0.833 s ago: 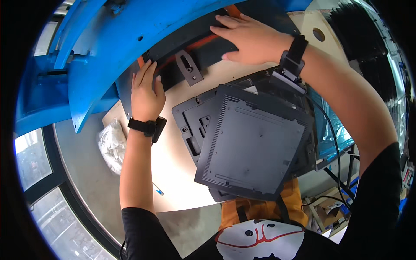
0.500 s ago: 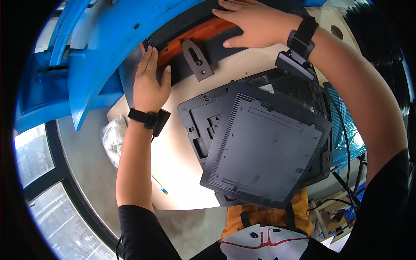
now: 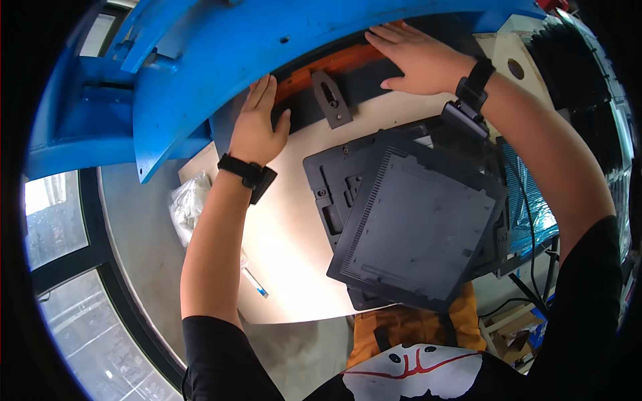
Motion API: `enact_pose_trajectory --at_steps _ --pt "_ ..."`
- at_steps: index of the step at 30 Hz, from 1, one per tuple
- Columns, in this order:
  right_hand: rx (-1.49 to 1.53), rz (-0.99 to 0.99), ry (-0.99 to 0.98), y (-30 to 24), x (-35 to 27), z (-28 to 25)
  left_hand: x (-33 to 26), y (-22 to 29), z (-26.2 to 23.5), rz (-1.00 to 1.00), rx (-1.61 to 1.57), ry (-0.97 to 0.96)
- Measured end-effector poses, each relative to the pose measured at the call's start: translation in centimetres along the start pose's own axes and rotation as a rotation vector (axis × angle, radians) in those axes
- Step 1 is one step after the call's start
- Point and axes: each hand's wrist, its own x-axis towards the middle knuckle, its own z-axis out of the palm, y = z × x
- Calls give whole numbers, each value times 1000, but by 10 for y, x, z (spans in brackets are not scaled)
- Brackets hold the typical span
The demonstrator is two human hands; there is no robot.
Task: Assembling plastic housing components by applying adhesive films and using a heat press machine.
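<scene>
Both the left hand (image 3: 257,130) and right hand (image 3: 414,57) lie flat, fingers spread and gripping nothing, on the dark panel (image 3: 364,77) under the blue frame (image 3: 221,47); pressing evenly should keep it square.

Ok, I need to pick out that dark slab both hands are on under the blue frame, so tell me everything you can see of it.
The dark slab is a flat grey-black panel, plastic by its look, with an orange strip along its far edge. It lies on the pale tabletop, its far side tucked beneath the curved blue frame. A small dark bracket with a slot stands out from its near side. The left hand lies flat on its left end and the right hand presses its right part.
</scene>
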Motion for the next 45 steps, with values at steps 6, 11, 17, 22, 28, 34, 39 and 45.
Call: enact_pose_trajectory --at_steps 6,11,17,22,28,34,39,45 --pt "-64 43 24 4 -21 -10 -1 2 10 -191 -133 173" --pt "-64 72 -66 10 -21 -11 -1 9 19 -205 -23 182" --pt "316 170 101 28 -13 11 12 6 19 -185 -59 130" --pt "562 341 -15 32 11 -6 20 10 9 -177 -58 190" --pt "220 278 -132 27 6 -20 28 4 -3 18 201 -1" --pt "246 249 -237 28 -31 -43 50 -18 -2 -298 -175 -56" --pt "477 100 -56 7 -176 -105 100 -42 6 -422 -216 -98" --pt "804 137 -418 -6 -263 -130 119 -61 -4 -339 -305 -367"
